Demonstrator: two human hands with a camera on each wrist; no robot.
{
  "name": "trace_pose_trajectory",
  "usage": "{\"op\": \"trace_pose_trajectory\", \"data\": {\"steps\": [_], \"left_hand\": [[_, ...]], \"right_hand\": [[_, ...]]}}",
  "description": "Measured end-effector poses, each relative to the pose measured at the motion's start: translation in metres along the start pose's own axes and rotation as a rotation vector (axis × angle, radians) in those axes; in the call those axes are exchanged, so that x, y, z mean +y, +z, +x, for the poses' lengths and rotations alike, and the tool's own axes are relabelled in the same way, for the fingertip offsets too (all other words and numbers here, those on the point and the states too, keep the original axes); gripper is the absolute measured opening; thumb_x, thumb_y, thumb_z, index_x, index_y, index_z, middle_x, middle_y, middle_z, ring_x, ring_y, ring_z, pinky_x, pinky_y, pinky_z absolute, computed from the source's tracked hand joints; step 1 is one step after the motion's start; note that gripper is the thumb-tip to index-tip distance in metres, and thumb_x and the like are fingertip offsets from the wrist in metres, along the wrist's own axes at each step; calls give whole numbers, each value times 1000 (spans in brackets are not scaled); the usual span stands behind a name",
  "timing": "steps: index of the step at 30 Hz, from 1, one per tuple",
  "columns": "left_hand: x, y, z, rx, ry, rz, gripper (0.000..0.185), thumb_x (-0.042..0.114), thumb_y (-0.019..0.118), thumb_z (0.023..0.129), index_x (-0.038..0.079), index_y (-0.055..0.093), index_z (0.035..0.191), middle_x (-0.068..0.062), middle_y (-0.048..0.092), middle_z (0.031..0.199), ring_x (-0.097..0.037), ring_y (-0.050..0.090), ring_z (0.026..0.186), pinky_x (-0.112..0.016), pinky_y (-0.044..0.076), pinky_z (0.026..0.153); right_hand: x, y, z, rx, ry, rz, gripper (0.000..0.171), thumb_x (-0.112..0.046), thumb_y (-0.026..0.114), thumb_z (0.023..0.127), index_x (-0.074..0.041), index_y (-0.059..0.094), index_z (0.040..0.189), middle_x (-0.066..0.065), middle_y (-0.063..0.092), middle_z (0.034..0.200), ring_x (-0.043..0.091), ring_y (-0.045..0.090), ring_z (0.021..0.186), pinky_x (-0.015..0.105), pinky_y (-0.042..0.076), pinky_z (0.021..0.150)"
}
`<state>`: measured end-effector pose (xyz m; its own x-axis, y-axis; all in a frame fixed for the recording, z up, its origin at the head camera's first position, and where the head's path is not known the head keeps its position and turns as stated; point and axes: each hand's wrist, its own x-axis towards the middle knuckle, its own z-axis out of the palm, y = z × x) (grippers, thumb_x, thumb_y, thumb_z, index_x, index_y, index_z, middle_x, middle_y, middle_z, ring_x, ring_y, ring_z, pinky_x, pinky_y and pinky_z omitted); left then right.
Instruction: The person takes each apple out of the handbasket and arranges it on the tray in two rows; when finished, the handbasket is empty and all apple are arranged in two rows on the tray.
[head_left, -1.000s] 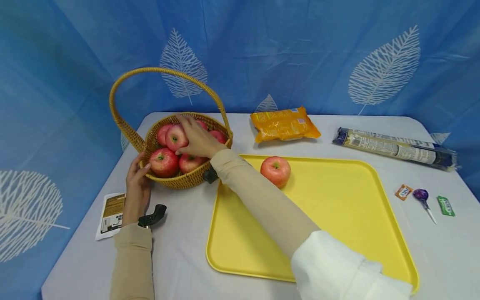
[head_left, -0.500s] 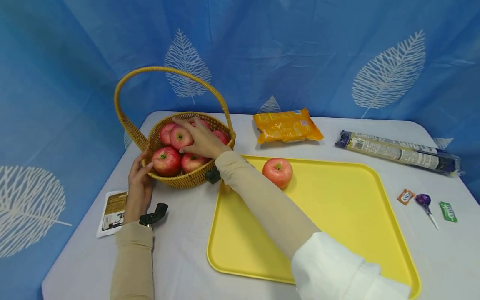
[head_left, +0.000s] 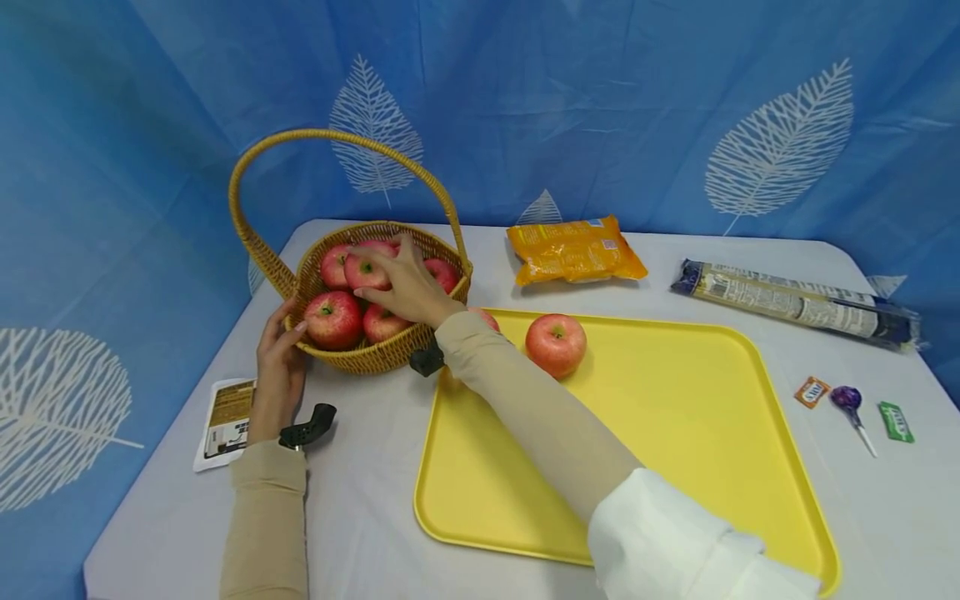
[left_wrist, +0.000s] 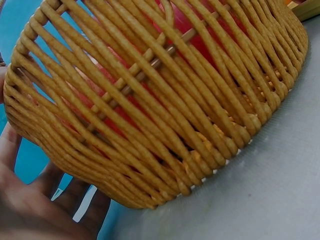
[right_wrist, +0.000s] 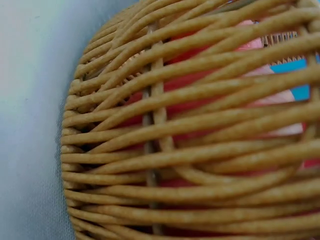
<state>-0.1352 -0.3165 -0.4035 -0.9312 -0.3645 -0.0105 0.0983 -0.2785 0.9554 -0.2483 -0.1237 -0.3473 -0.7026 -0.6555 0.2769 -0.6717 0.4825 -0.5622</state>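
A wicker basket with a tall handle holds several red apples at the table's left. My right hand reaches into it and curls its fingers and thumb round one apple near the top. My left hand lies flat against the basket's left wall, thumb near the rim. The left wrist view shows the basket weave close up, with my left hand's fingers below it. In the right wrist view the basket fills the frame, red showing through the weave.
A yellow tray lies right of the basket with one apple on it; another apple peeks out behind my forearm. An orange packet, a long wrapped packet, a lollipop and a sachet lie around.
My right hand has shifted slightly right inside the basket and its fingers have closed round the top apple. The left hand has stayed against the basket.
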Motion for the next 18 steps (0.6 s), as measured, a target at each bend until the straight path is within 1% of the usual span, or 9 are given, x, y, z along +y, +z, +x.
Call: {"op": "trace_pose_trajectory", "data": {"steps": [5,10,14,18], "left_hand": [[0,-1,0,4,2,8,48,18,52,88,20,40,135,3,23,147,-16,21,136,-38,7,115],[-1,0,0,4,2,9,48,18,52,88,19,40,135,3,22,147,-16,21,136,-38,7,115],[0,1,0,4,-5,-3,49,17,52,88,19,39,135,3,20,148,-16,19,136,-38,5,115],[-2,2,1,8,-4,-26,49,16,52,88,18,39,135,3,21,147,-16,20,136,-37,7,115]], "right_hand": [[1,0,-2,9,-7,80,56,-49,55,84,-37,37,136,13,25,134,22,30,122,37,41,93],[2,-1,-4,1,27,181,57,-48,54,85,-36,34,137,12,20,138,20,24,126,40,40,94],[0,-4,-7,-2,47,232,58,-47,53,86,-37,32,138,9,18,140,19,21,128,43,39,96],[1,-7,-14,6,66,308,57,-46,54,86,-37,32,138,11,16,141,21,24,129,44,38,98]]}}
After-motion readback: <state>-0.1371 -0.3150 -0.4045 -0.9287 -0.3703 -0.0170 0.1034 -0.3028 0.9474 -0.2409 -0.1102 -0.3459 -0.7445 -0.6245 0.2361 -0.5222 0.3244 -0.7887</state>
